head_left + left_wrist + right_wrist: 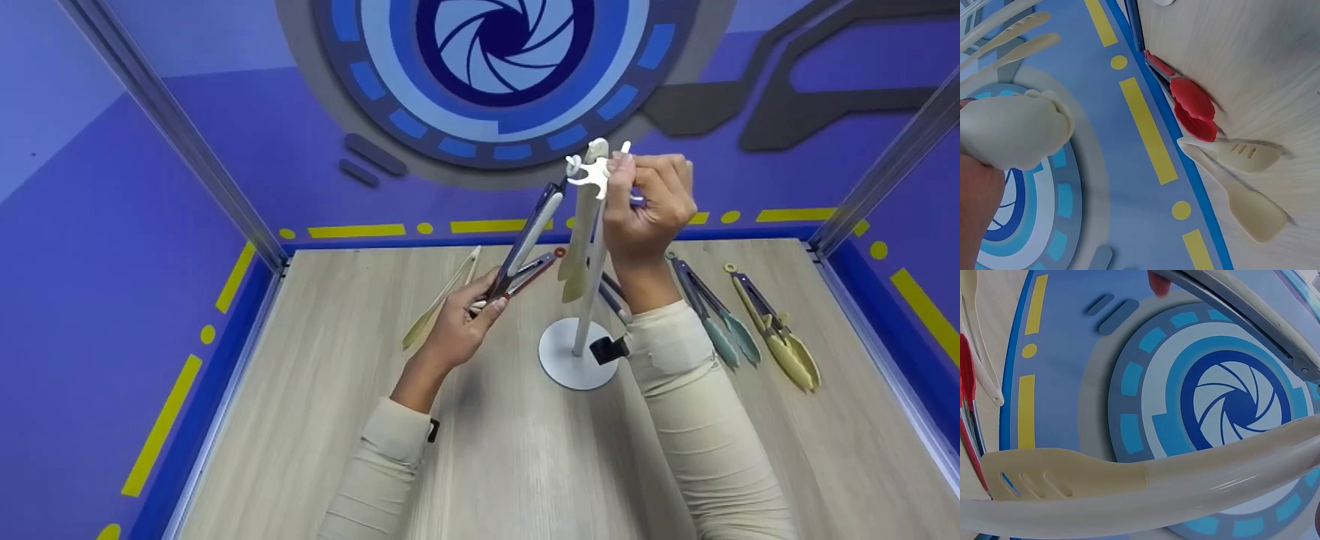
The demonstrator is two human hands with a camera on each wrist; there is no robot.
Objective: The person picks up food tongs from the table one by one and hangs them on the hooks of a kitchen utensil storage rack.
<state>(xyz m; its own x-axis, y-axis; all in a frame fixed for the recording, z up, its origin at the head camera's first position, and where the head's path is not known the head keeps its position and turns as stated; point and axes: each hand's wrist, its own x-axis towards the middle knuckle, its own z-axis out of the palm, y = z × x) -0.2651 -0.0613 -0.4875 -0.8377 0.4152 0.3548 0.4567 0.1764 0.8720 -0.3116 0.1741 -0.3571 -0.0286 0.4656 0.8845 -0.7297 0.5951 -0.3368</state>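
Around the white stand (586, 307), beige tongs (444, 296), red tongs (1193, 101), teal tongs (707, 311) and yellow tongs (784, 341) lie on the table (480, 465). More beige-ended tongs hang (578, 240) by the pole. The pole and right arm partly hide dark-handled tongs (613, 301). The left hand (456, 326) grips grey-and-white tongs (531, 234), ring up at the hooked top (596, 177); whether it is hooked is unclear. The right hand (651, 204) pinches that top. Seven tongs show: five lying, one hanging, one held.
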